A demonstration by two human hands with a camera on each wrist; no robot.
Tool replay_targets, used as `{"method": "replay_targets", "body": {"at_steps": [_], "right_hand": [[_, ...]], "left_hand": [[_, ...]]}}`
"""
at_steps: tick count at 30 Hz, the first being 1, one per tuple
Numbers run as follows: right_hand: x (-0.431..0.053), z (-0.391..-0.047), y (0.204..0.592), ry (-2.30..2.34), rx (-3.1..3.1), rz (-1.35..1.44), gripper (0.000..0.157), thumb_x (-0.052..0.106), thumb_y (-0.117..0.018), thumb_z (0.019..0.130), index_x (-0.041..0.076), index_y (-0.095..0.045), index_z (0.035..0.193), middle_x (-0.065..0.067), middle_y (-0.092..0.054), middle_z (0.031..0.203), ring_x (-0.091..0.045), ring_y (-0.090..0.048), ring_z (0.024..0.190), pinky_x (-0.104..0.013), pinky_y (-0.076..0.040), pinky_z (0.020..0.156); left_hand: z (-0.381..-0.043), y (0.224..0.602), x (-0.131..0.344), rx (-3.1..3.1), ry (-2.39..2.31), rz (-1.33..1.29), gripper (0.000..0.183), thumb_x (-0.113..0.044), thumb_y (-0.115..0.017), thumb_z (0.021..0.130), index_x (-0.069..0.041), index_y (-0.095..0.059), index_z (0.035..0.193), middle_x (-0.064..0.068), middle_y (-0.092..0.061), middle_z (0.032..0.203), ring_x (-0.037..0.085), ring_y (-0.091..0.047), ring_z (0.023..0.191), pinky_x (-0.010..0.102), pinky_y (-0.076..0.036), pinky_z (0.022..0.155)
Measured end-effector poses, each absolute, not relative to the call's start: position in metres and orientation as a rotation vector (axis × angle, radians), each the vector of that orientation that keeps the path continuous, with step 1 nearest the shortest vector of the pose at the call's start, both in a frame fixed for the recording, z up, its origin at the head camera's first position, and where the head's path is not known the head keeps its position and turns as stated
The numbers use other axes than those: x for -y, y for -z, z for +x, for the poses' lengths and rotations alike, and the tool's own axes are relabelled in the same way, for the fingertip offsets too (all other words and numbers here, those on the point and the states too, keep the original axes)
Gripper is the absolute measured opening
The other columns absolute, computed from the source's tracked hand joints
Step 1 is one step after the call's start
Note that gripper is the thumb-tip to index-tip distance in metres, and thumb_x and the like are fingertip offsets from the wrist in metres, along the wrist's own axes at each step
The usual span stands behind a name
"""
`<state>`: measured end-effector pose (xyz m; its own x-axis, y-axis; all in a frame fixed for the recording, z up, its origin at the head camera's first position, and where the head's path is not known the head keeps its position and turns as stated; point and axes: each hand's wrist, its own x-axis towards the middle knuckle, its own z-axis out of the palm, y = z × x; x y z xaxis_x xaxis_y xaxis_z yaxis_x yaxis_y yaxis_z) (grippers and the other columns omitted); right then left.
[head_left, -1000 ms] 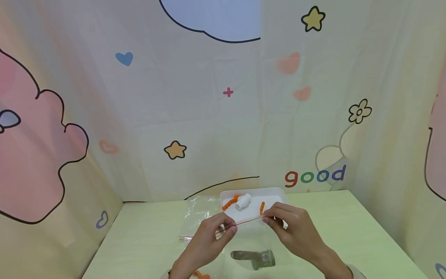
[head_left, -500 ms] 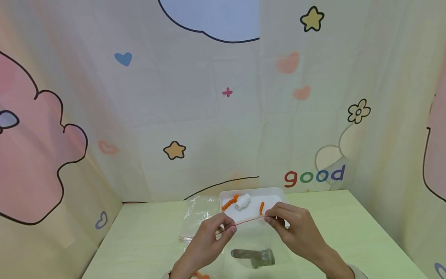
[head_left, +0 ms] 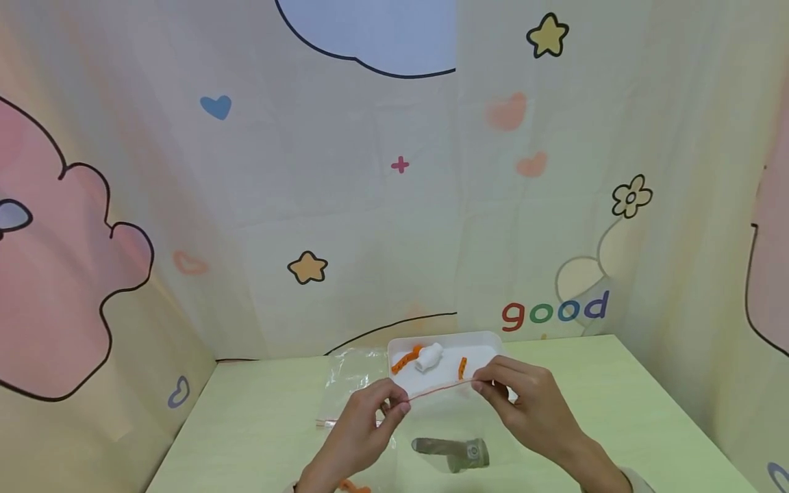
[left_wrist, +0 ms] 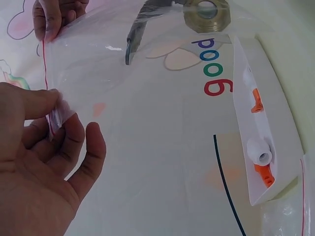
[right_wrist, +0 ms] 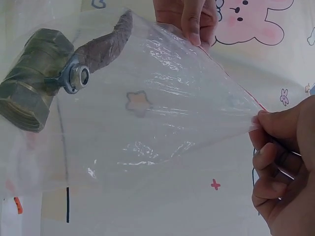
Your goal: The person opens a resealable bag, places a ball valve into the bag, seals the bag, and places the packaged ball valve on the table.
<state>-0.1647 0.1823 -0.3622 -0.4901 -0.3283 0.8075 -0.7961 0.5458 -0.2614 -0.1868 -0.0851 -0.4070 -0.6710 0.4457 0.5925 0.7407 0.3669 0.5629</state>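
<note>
A clear zip-seal bag (right_wrist: pixel 162 113) with a red line along its mouth hangs between both hands. Inside it is a brass ball valve (head_left: pixel 471 453) with a grey lever handle, resting low in the bag. My left hand (head_left: pixel 364 424) pinches the left end of the red seal between thumb and index finger; in the left wrist view its other fingers are loosely bent. At the opposite end, my right hand (head_left: pixel 530 404) pinches the seal strip with thumb and fingertips. The red line runs nearly straight between the two hands, sloping up to the right.
Behind the hands a white tray (head_left: pixel 496 340) holds a white pipe fitting (head_left: pixel 429 357) and orange pieces (head_left: pixel 462 368). Another clear bag (head_left: pixel 357 376) lies left of the tray. An orange item (head_left: pixel 354 486) shows at the table's near side. A printed curtain (head_left: pixel 345 205) surrounds the table.
My left hand has shifted slightly left and down, my right hand slightly right. A longer stretch of red seal shows between them. Both keep their pinch on the bag.
</note>
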Motion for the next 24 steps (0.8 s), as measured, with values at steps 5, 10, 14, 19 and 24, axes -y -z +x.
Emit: {"method": "replay_targets", "body": {"at_steps": [5, 10, 14, 19, 24], "right_hand": [[-0.183, -0.165, 0.363, -0.830, 2.067, 0.888, 0.026, -0.001, -0.078, 0.077, 0.022, -0.069, 0.085, 0.016, -0.060, 0.076, 0.005, -0.046, 0.065, -0.006, -0.035, 0.057], [-0.185, -0.165, 0.362, -0.833, 2.065, 0.888, 0.025, -0.002, -0.078, 0.077, 0.021, -0.070, 0.085, 0.015, -0.061, 0.076, 0.006, -0.047, 0.066, -0.005, -0.036, 0.057], [-0.186, -0.166, 0.362, -0.834, 2.045, 0.895, 0.026, -0.003, -0.078, 0.075, 0.020, -0.069, 0.084, 0.015, -0.060, 0.075, 0.005, -0.047, 0.066, -0.005, -0.036, 0.057], [-0.187, -0.166, 0.363, -0.831, 2.051, 0.891, 0.026, -0.002, -0.078, 0.076, 0.021, -0.069, 0.085, 0.015, -0.060, 0.075, 0.006, -0.046, 0.065, -0.005, -0.035, 0.057], [-0.187, -0.167, 0.364, -0.831, 2.039, 0.891, 0.027, -0.002, -0.078, 0.076, 0.022, -0.069, 0.085, 0.016, -0.060, 0.075, 0.006, -0.046, 0.065, -0.005, -0.035, 0.057]], "left_hand": [[-0.187, 0.408, 0.088, 2.330, 1.253, -1.072, 0.006, -0.020, -0.061, 0.098, -0.019, -0.062, 0.092, -0.009, -0.060, 0.081, -0.001, -0.054, 0.075, 0.018, -0.052, 0.066], [-0.187, 0.409, 0.095, 2.417, 1.291, -1.084, 0.005, -0.023, -0.061, 0.098, -0.021, -0.062, 0.094, -0.011, -0.062, 0.085, -0.001, -0.055, 0.077, 0.021, -0.053, 0.073], [-0.188, 0.412, 0.097, 2.408, 1.255, -1.095, 0.005, -0.021, -0.062, 0.097, -0.020, -0.062, 0.093, -0.010, -0.062, 0.084, -0.002, -0.055, 0.076, 0.019, -0.052, 0.070], [-0.190, 0.414, 0.097, 2.330, 1.180, -1.104, 0.005, -0.020, -0.062, 0.097, -0.018, -0.061, 0.092, -0.008, -0.061, 0.082, -0.002, -0.055, 0.075, 0.019, -0.052, 0.067], [-0.190, 0.414, 0.100, 2.378, 1.262, -1.108, 0.007, -0.024, -0.060, 0.098, -0.019, -0.063, 0.093, -0.010, -0.063, 0.084, -0.002, -0.056, 0.076, 0.021, -0.054, 0.071]]}}
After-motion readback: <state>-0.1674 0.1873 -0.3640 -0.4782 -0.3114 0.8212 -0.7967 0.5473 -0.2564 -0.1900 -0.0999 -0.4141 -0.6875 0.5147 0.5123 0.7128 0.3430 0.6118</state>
